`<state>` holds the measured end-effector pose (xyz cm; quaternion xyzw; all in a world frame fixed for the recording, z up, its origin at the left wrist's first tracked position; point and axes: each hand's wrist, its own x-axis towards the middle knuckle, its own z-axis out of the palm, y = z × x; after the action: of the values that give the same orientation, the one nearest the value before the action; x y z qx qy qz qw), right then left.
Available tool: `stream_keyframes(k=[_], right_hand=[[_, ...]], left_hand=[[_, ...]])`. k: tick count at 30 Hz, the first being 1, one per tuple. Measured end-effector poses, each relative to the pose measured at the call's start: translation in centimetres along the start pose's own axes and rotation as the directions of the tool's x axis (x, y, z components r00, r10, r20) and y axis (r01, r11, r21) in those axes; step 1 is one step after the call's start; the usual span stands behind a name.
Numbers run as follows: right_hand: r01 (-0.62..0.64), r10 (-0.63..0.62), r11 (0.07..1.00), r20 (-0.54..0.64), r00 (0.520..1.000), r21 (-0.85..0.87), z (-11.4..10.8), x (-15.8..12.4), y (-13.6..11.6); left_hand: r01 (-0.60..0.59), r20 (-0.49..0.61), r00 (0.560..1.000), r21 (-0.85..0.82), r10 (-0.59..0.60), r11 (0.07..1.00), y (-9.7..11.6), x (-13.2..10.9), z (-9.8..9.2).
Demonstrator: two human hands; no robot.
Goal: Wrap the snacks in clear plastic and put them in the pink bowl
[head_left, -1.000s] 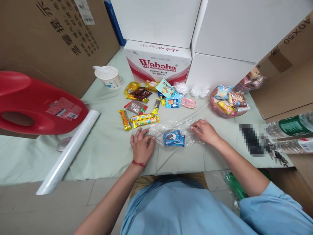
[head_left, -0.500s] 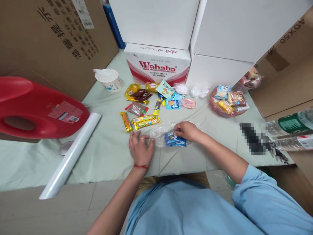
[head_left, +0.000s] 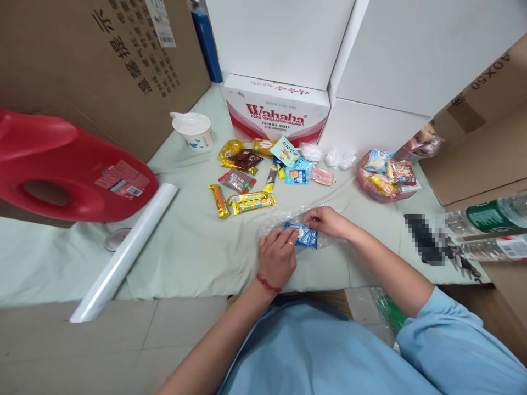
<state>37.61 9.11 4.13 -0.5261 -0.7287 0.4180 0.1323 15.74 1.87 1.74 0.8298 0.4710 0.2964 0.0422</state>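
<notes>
A blue snack packet [head_left: 307,237] lies on the green cloth, with crinkled clear plastic film [head_left: 335,242] over and around it. My left hand [head_left: 278,258] rests at the packet's left end, fingers stretched out flat over its edge and the film. From the right, my right hand [head_left: 327,222] is closed in a pinch on the film at the packet's upper edge; its fingertips are partly hidden. Just beyond the hands are yellow-wrapped snack bars [head_left: 254,204], a brown packet [head_left: 237,181] and a small blue packet [head_left: 297,176].
Behind the snacks stands a Wahaha carton [head_left: 278,115], with a paper cup [head_left: 193,131] to its left. A red jug [head_left: 78,170] and a white roll [head_left: 127,247] lie at left. At right are a pink bowl of snacks [head_left: 364,186], keys [head_left: 465,263] and bottles [head_left: 486,249].
My left hand has moved right, from beside the film onto the blue packet's left end. My right hand stays at the packet's upper edge. The camera view has shifted slightly.
</notes>
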Motion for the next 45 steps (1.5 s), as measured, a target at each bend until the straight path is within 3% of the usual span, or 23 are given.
stream_keyframes(k=[3, 6, 11, 17, 21, 24, 27, 30, 34, 37, 41, 45], right_hand=[[-0.003, 0.001, 1.000, 0.065, 0.998, 0.026, -0.6, -0.4, 0.3], [-0.047, 0.054, 0.994, 0.077, 0.996, -0.094, -1.3, -0.3, 0.1], [-0.055, -0.036, 0.890, -0.189, 0.981, -0.453, -2.3, 1.6, -0.9], [-0.086, 0.134, 0.831, 0.047, 0.990, -0.549, -2.8, 3.9, -2.7], [-0.049, 0.072, 0.842, 0.022, 0.997, -0.538, -3.0, 3.1, -3.9], [-0.018, -0.010, 0.825, -0.046, 0.999, -0.565, -2.0, 1.0, -4.6], [0.076, -0.083, 0.840, 0.010, 0.996, -0.537, 0.4, -1.7, -4.5], [0.136, -0.116, 0.855, 0.071, 0.991, -0.501, 3.2, -3.9, -3.5], [0.100, -0.123, 0.868, -0.016, 0.992, -0.487, 5.7, -5.1, -2.1], [0.097, -0.146, 0.890, -0.076, 0.986, -0.446, 6.4, -5.0, -1.6], [0.118, -0.165, 0.882, -0.064, 0.984, -0.456, 6.5, -4.7, -1.7], [0.127, -0.175, 0.860, -0.051, 0.983, -0.494, 6.7, -4.9, -2.0]], left_hand=[[0.100, 0.088, 0.991, 0.005, -0.100, 0.995, -0.2, 0.3, 1.1], [0.161, 0.165, 0.973, 0.015, -0.161, 0.987, -0.5, 0.1, 1.8], [0.165, 0.172, 0.971, 0.015, -0.165, 0.986, -0.6, -0.2, 2.5], [0.138, 0.218, 0.965, 0.044, -0.145, 0.989, -0.5, -0.3, 2.8], [0.115, 0.250, 0.960, 0.059, -0.127, 0.992, -0.4, -0.3, 2.6], [0.115, 0.260, 0.958, 0.052, -0.124, 0.992, -0.1, -0.2, 2.6], [0.129, 0.248, 0.962, -0.026, -0.118, 0.991, -0.4, -0.2, 2.9], [0.274, 0.144, 0.959, -0.226, -0.246, 0.935, -2.4, -0.1, 3.3], [0.501, -0.046, 0.842, -0.306, -0.538, 0.810, -5.7, 0.4, 3.0], [0.602, -0.083, 0.773, -0.217, -0.629, 0.769, -6.0, 1.3, 2.4], [0.592, 0.032, 0.805, -0.108, -0.593, 0.798, -3.9, 2.0, 1.9], [0.474, 0.050, 0.870, -0.361, -0.491, 0.803, -1.5, 1.7, 1.5]])
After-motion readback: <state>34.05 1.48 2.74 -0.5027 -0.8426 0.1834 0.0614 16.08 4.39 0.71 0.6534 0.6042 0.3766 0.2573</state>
